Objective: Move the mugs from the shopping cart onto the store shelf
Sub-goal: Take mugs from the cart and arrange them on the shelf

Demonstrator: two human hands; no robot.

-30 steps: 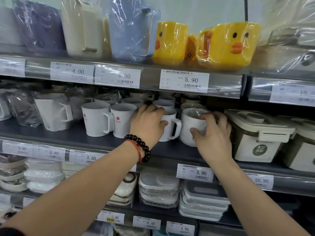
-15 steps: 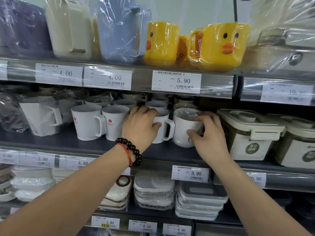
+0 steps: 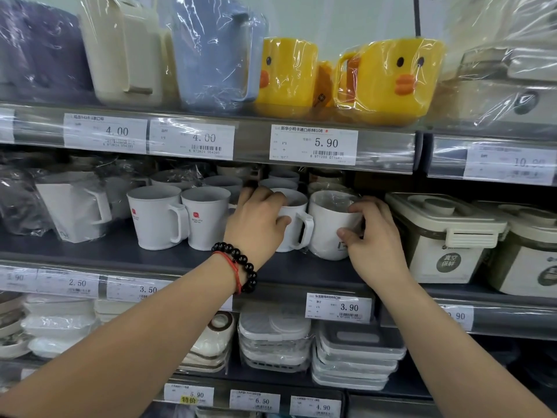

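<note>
Both hands reach onto the middle store shelf, near its front edge. The left hand wraps a white handled mug, grip closed round its body, handle pointing right. The right hand curls round a rounder white mug wrapped in plastic film. The 2 mugs stand just beside each other. To finish well, set both bases flat, align them with the 2 logo mugs at left, then release gently.
</note>
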